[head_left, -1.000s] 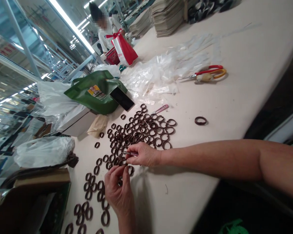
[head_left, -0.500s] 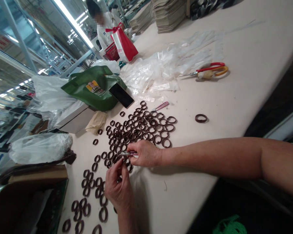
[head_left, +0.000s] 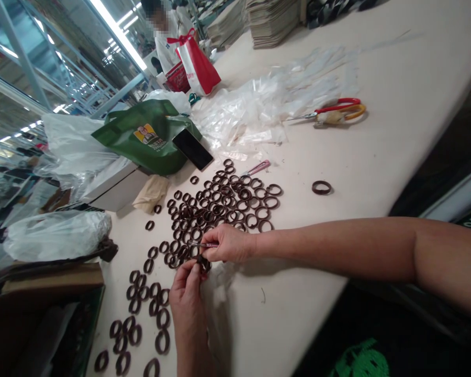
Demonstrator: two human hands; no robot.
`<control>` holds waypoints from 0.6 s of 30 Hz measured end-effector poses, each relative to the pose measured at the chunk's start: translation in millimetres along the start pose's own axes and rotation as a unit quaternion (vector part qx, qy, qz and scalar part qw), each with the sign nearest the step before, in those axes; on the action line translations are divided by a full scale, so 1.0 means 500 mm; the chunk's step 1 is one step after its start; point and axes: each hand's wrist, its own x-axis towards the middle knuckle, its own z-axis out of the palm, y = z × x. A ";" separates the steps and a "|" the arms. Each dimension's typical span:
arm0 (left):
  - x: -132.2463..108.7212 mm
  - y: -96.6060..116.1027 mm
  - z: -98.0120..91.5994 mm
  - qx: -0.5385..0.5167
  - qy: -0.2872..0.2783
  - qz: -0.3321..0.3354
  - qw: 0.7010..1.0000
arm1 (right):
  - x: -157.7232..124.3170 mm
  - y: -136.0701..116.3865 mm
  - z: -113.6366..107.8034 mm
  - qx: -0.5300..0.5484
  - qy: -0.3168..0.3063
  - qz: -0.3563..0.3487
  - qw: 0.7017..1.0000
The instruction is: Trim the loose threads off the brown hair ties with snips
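Observation:
My right hand (head_left: pixel 231 243) is closed around a slim tool (head_left: pixel 209 245) with a pinkish handle and a thin metal tip pointing left; its exact kind is not clear. Just below, my left hand (head_left: pixel 187 290) pinches a dark brown ring-shaped loop (head_left: pixel 204 263) between thumb and fingers. The right fingertips are close to this loop; whether they touch it I cannot tell. Many similar brown loops (head_left: pixel 215 196) lie in a loose pile beyond my hands, and others (head_left: pixel 134 332) are scattered to the left. A single loop (head_left: pixel 322 187) rests apart on the right.
On the pale table (head_left: pixel 298 293) lie a pink-handled tool (head_left: pixel 258 167), scissors (head_left: pixel 333 111), clear plastic bags (head_left: pixel 251 110) and a phone (head_left: pixel 193 149) against a green bag (head_left: pixel 149 136). An open cardboard box (head_left: pixel 51 277) stands left. Behind a red-and-white bag (head_left: pixel 198 65) is another person (head_left: pixel 167 50).
My left hand has turned slightly, and the brown loop in its pinch now shows. The right hand keeps the tool close by. The whole view has shifted a little.

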 end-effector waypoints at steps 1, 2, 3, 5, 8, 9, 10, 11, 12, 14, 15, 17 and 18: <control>0.000 0.000 0.000 -0.042 -0.013 -0.019 0.999 | 0.001 0.001 0.000 0.026 -0.012 0.018 0.999; 0.001 0.000 0.002 -0.079 -0.021 -0.034 0.996 | 0.003 0.001 0.000 0.048 -0.023 0.032 0.998; 0.001 0.000 0.004 -0.109 -0.025 -0.046 0.993 | 0.004 0.000 0.000 0.065 -0.032 0.042 0.996; 0.001 0.001 0.011 -0.146 -0.023 -0.060 0.987 | 0.007 0.000 -0.002 0.085 -0.041 0.051 0.994; 0.002 0.001 0.020 -0.163 0.003 -0.063 0.985 | 0.010 0.000 -0.004 0.099 -0.034 0.049 0.993; 0.002 0.000 0.023 -0.162 0.011 -0.059 0.985 | 0.010 0.000 -0.005 0.102 -0.031 0.046 0.993; 0.003 0.000 0.024 -0.159 0.015 -0.054 0.986 | 0.010 0.000 -0.005 0.105 -0.030 0.043 0.993; 0.003 -0.001 0.026 -0.155 0.017 -0.047 0.987 | 0.009 -0.001 -0.005 0.107 -0.030 0.042 0.993; 0.002 -0.001 0.026 -0.152 0.015 -0.037 0.988 | 0.009 -0.002 -0.005 0.107 -0.031 0.044 0.993; 0.001 -0.001 0.027 -0.147 0.011 -0.012 0.989 | 0.007 -0.004 -0.004 0.108 -0.035 0.056 0.992; 0.000 -0.001 0.027 -0.146 0.011 -0.003 0.989 | 0.006 -0.005 -0.003 0.109 -0.040 0.064 0.991; -0.002 -0.003 0.028 -0.141 0.012 0.004 0.990 | 0.004 -0.007 -0.001 0.106 -0.052 0.081 0.990; -0.003 -0.004 0.028 -0.134 0.014 0.007 0.991 | 0.003 -0.008 0.000 0.098 -0.057 0.089 0.990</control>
